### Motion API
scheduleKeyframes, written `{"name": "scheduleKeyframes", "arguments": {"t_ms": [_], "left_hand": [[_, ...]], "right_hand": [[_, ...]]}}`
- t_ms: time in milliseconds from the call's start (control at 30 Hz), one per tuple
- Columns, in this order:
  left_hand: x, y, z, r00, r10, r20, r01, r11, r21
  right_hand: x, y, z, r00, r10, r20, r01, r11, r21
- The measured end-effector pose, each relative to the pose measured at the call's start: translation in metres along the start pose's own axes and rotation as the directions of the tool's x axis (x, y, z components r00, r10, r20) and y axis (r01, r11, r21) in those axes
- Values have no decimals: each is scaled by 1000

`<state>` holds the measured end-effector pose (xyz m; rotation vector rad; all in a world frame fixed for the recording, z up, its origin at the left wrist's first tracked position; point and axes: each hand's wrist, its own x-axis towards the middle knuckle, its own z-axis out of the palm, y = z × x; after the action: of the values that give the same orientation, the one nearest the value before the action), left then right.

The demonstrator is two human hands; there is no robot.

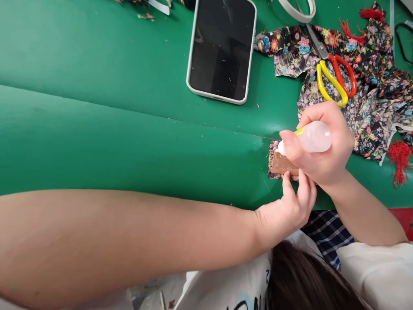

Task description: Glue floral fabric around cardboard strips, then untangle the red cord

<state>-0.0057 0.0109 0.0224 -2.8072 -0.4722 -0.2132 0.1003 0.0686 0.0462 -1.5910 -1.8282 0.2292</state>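
Observation:
My right hand (335,150) is wrapped round a small glue bottle (314,137) with a clear body, a yellow band and a white tip. The bottle is tilted, its tip pointing down to the left at a flat brown rectangular piece (281,163). Beneath that piece lies floral fabric (272,175), its edge showing around the brown surface. My left hand (295,200) holds the near edge of the brown piece with its fingertips. Part of the piece is hidden under both hands, and whether the tip touches it I cannot tell.
A phone in a white case (222,51) lies on the green tabletop (129,146). Scissors with red and yellow handles (335,79) rest on dark floral cloth (371,94). White tape (301,15) is behind; red thread (400,157) lies at the right.

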Motion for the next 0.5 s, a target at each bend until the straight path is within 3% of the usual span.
{"name": "scheduleKeyframes", "arguments": {"t_ms": [67,200,400,500], "left_hand": [[0,-1,0,1000,-10,-2,10,1000,-5],[1,-1,1,999,-9,-31,9,1000,0],[1,-1,1,1000,-7,-31,7,1000,-2],[1,1,1,1000,-8,-11,8,1000,-12]], "right_hand": [[0,-1,0,997,31,76,-26,997,-66],[0,-2,1,996,-83,31,85,995,-61],[0,-4,-4,993,-70,94,78,994,-80],[1,-1,-12,989,-150,-9,150,989,-14]]}}
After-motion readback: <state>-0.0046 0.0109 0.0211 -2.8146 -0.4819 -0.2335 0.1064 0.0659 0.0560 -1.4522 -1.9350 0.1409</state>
